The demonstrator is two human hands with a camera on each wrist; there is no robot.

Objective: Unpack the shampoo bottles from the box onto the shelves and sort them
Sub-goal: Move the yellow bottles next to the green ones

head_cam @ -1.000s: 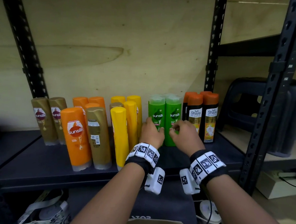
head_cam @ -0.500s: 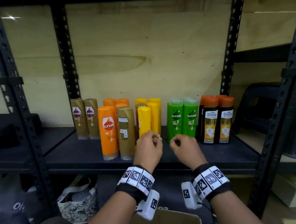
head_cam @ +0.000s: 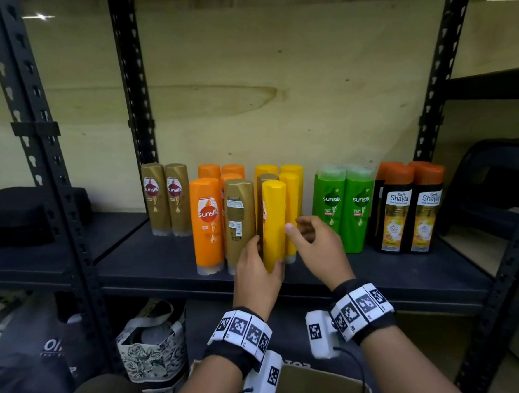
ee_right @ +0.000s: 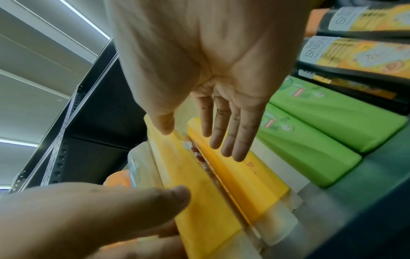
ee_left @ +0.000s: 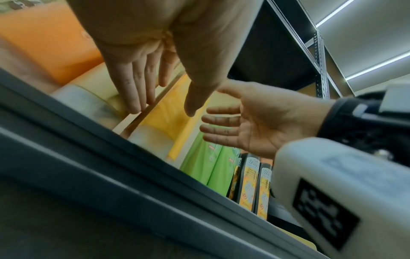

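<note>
Shampoo bottles stand sorted by colour on the dark shelf: gold, orange, yellow, green and black Shayla bottles. My left hand holds the base of the front yellow bottle between its thumb and straight fingers; the fingers lie in the gap beside a gold bottle turned label-back. My right hand hovers open just right of it, palm toward the second yellow bottle. The left wrist view shows both hands, left and right, with straight fingers.
The cardboard box sits below my wrists. A patterned bag lies under the shelf. A black case rests on the left shelf and a dark stool on the right one. Black uprights frame the bay.
Both hands left the green bottles and moved left to the yellow ones. My left hand went from a fist to holding the front yellow bottle; the right hand opened.
</note>
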